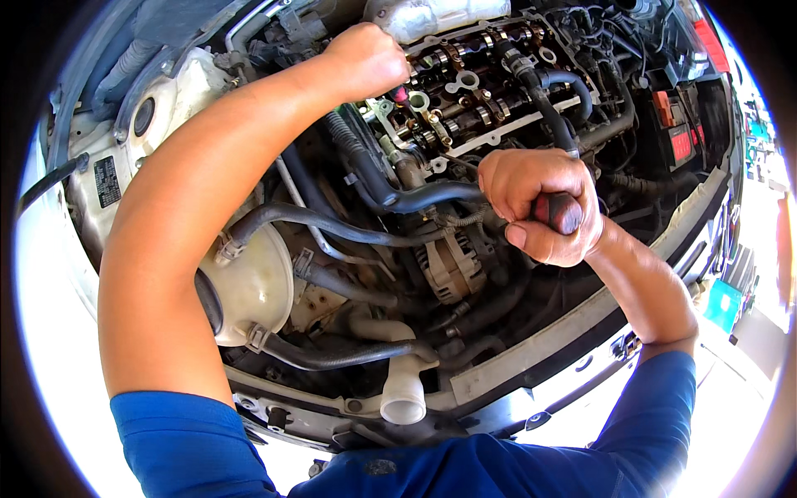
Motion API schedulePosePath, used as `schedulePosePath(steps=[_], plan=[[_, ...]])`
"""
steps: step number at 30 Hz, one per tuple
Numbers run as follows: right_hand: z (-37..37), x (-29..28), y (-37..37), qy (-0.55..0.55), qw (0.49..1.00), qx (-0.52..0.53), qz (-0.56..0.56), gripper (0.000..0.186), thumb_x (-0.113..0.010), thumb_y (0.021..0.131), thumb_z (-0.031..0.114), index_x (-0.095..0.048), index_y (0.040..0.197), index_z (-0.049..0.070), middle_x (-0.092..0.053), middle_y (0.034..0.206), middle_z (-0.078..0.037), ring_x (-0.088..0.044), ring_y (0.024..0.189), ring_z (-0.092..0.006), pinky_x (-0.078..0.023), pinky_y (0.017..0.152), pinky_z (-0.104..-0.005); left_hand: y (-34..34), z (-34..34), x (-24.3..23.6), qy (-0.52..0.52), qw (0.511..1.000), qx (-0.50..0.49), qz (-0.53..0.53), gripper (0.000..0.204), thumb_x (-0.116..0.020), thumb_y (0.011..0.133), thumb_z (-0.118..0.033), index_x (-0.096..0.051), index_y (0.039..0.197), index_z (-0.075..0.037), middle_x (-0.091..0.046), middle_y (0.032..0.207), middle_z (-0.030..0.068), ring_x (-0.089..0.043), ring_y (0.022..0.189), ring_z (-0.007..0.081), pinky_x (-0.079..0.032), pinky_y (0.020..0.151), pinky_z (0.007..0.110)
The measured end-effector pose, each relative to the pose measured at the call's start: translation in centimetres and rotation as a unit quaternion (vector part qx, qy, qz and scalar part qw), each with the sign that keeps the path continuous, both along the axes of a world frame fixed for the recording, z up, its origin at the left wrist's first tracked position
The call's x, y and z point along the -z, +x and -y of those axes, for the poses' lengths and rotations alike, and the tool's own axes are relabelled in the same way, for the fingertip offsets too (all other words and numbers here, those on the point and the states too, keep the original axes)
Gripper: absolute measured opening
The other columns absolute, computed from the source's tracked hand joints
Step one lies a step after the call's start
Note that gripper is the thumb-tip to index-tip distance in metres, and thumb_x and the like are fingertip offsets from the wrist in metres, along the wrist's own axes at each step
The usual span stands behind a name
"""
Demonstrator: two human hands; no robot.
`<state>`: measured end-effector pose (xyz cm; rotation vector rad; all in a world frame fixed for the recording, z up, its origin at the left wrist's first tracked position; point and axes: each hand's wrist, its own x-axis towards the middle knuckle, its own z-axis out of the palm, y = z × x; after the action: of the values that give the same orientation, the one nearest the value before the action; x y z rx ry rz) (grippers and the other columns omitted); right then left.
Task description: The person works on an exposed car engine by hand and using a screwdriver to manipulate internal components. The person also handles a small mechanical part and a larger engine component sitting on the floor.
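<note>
My right hand (531,187) is wrapped round a dark red and black tool handle (566,213), whose butt end faces up towards me; the rest of the tool is hidden below the fist. Over the left end of the opened engine top (467,80), my left hand (369,62) is closed, and its fingertips are turned away. A small red piece (400,95) shows just under that hand, but I cannot tell whether it is held. Camshafts and metal caps lie exposed in the engine top.
A whitish coolant tank (257,282) with black hoses sits at the left. The alternator (451,267) is below the engine top. A pale plastic duct (404,390) stands near the front edge. The battery (681,137) is at the right, and a silver heat shield (436,17) lies behind.
</note>
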<state>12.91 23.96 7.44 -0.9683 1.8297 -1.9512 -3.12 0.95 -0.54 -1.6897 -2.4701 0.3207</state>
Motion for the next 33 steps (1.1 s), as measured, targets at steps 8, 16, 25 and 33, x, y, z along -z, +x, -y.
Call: schedulePosePath(steps=[8, 16, 25, 33], plan=[[0.4, 0.3, 0.3, -0.021, 1.0, 0.0, -0.007, 0.014, -0.066, 0.065, -0.002, -0.052, 0.067, 0.002, -0.054, 0.069, -0.007, -0.051, 0.061, -0.0205, -0.04, 0.055, -0.0315, 0.1, 0.4, 0.4, 0.008, 1.0, 0.009, -0.008, 0.005, -0.06, 0.069, -0.014, -0.063, 0.068, -0.011, -0.065, 0.068, 0.0064, -0.067, 0.074, 0.0234, -0.053, 0.062, 0.036], [0.2, -0.8, -0.1, 0.034, 0.998, -0.045, -0.011, 0.015, -0.065, 0.062, -0.003, -0.052, 0.064, 0.004, -0.053, 0.066, -0.007, -0.051, 0.062, -0.0232, -0.039, 0.056, -0.034, 0.2, 0.5, 0.3, 0.025, 0.999, 0.027, -0.028, 0.002, -0.061, 0.069, -0.015, -0.062, 0.069, -0.013, -0.065, 0.07, 0.0027, -0.066, 0.073, 0.0209, -0.052, 0.064, 0.034], [0.7, -1.7, 0.0, 0.041, 0.995, -0.089, -0.023, 0.013, -0.065, 0.059, -0.001, -0.055, 0.061, 0.006, -0.056, 0.064, -0.006, -0.052, 0.061, -0.025, -0.041, 0.058, -0.0351, -0.6, 0.1, -1.2, 0.021, 0.989, 0.118, -0.089, 0.007, -0.059, 0.072, -0.02, -0.059, 0.068, -0.014, -0.059, 0.069, -0.0017, -0.061, 0.075, 0.0178, -0.048, 0.072, 0.032], [1.0, -1.3, 0.3, 0.041, 0.995, -0.08, -0.04, 0.015, -0.065, 0.058, -0.002, -0.053, 0.06, 0.006, -0.055, 0.062, -0.005, -0.051, 0.061, -0.0249, -0.04, 0.058, -0.0352, 1.6, -5.5, -5.0, -0.191, 0.979, 0.027, 0.062, 0.012, -0.062, 0.075, -0.017, -0.073, 0.076, -0.015, -0.07, 0.08, 0.0056, -0.068, 0.077, 0.0228, -0.055, 0.066, 0.035]])
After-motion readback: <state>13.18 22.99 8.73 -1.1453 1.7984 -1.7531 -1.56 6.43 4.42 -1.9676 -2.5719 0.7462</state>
